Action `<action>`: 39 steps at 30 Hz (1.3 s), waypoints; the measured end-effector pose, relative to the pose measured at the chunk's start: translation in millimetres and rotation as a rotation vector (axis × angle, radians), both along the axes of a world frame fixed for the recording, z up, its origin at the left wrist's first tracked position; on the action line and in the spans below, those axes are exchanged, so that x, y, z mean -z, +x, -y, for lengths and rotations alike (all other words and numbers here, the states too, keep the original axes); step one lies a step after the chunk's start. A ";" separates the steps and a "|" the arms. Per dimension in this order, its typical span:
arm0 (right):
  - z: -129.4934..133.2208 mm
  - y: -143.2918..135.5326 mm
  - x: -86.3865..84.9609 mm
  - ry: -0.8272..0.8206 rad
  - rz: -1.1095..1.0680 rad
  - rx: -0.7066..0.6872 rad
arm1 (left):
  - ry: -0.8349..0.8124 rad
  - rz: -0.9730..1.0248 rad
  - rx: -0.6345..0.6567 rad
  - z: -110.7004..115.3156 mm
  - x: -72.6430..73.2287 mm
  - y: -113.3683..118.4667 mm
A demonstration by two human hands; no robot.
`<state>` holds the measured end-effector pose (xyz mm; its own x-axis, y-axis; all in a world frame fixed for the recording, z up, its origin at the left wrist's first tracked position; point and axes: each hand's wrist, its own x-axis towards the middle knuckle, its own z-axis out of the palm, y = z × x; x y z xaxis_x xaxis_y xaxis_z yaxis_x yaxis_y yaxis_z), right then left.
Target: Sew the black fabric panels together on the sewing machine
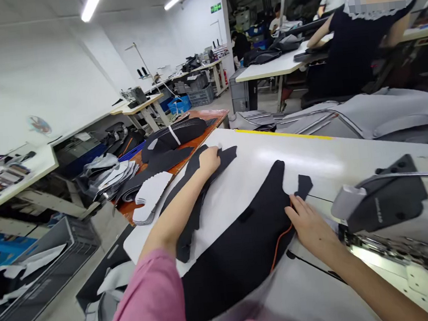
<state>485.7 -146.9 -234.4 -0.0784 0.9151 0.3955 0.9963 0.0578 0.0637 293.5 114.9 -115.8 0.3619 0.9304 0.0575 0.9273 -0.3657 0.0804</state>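
My left hand (pixel 210 162) reaches across the table with its fingers curled closed on the upper end of a dark cut fabric piece (pixel 194 218), one of a few lying overlapped. A large black fabric panel (pixel 237 249) spreads over the white table in front of me, with an orange cord (pixel 280 242) along its right edge. My right hand (pixel 311 222) lies on that edge, fingers stretched out and fingertips by the cord; its thumb side is partly hidden. Just beyond those fingertips is a small black fabric scrap (pixel 304 184).
A sewing machine (pixel 388 199) stands close on the right. Beyond the left hand, a brown board (pixel 209 114) carries a tied black fabric bundle (pixel 176 136) and light-grey cut pieces (pixel 151 197). Grey crates (pixel 41 293) stand at left. A co-worker (pixel 361 40) is at the back right.
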 end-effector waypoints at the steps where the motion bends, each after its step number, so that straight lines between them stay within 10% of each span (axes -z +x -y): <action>1: 3.3 -2.7 -1.7 -0.008 -0.017 -0.019 | 0.028 0.002 0.121 22.0 2.0 8.2; 7: 40.7 -30.5 -9.8 -0.027 -0.082 -0.061 | 0.138 -0.022 0.870 159.4 38.5 53.6; 14: 123.6 -39.4 -4.0 -0.055 -0.253 -0.073 | -0.047 0.075 1.137 230.7 71.9 64.2; 39: 162.3 -29.0 -8.6 -0.097 -0.436 -0.012 | -0.130 -0.128 1.208 257.7 66.4 90.3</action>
<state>456.7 -309.2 -225.8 0.0658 0.9497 0.3062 0.9279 0.0546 -0.3688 383.8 -142.7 -182.1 0.9938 -0.0125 -0.1108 0.0001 -0.9935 0.1136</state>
